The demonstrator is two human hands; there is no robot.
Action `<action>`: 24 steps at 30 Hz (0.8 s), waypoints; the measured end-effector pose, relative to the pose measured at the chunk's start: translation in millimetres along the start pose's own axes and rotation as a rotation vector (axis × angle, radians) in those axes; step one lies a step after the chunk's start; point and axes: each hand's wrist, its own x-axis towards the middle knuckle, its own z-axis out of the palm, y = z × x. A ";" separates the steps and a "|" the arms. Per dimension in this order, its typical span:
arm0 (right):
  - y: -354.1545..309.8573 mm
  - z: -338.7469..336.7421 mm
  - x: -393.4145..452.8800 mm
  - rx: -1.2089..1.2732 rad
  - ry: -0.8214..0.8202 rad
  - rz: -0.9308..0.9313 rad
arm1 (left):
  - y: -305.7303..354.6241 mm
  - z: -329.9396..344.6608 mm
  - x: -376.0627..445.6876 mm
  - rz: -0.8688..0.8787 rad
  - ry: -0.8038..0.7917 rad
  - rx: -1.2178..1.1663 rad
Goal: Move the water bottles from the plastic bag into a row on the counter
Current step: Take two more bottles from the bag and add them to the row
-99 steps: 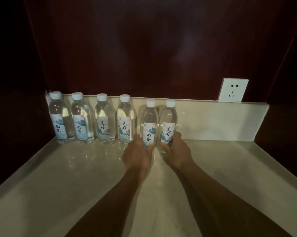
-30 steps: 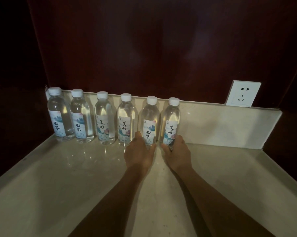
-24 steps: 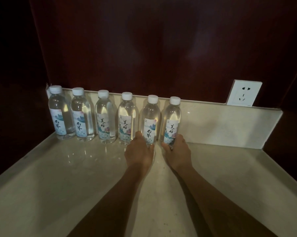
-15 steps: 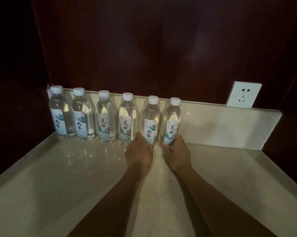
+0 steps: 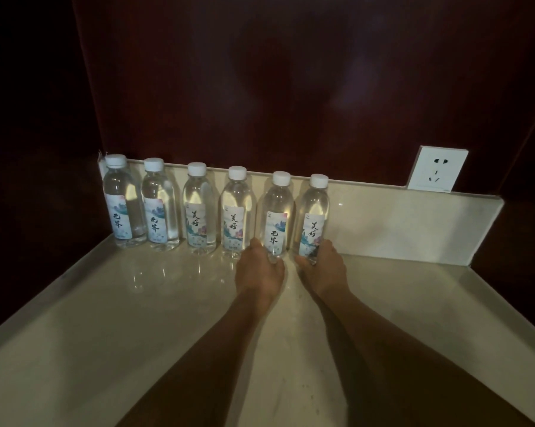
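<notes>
Several clear water bottles with white caps and printed labels stand upright in a row along the back of the pale stone counter (image 5: 136,318), starting at the left corner. My left hand (image 5: 260,274) grips the base of the fifth bottle (image 5: 277,217). My right hand (image 5: 321,271) grips the base of the sixth bottle (image 5: 314,220), the one at the right end. Both bottles rest on the counter, close side by side. The other bottles, such as the leftmost bottle (image 5: 119,201), stand untouched. No plastic bag is in view.
A low stone backsplash (image 5: 414,226) runs behind the row. A white wall socket (image 5: 437,169) sits above it at the right. Dark red wood panels (image 5: 260,87) close the back and sides. The counter has raised edges left and right.
Since 3.3 s ago both hands have pushed the last two bottles back into line with the row. Over the last second the hands have stayed on the bottle bases with hardly any movement.
</notes>
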 end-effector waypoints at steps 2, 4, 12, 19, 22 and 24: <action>-0.4 -0.8 0.0 -0.004 -0.007 0.007 | -0.7 -1.5 -1.2 -0.008 -0.002 -0.030; -1.9 -2.7 -1.5 -0.015 -0.013 0.006 | -1.5 -2.8 -3.2 -0.015 0.004 -0.066; -17.5 -16.6 -9.8 0.062 0.002 0.085 | -5.4 -19.5 -12.2 0.018 0.022 -0.088; -23.7 -27.3 -30.1 0.000 0.045 0.045 | -2.7 -37.3 -15.3 -0.018 -0.023 -0.111; -37.1 -32.0 -48.0 -0.003 0.092 -0.006 | -4.1 -41.5 -21.7 -0.024 -0.038 -0.115; -43.8 -31.2 -56.0 0.016 0.114 -0.042 | -4.2 -45.0 -28.9 -0.027 -0.035 -0.116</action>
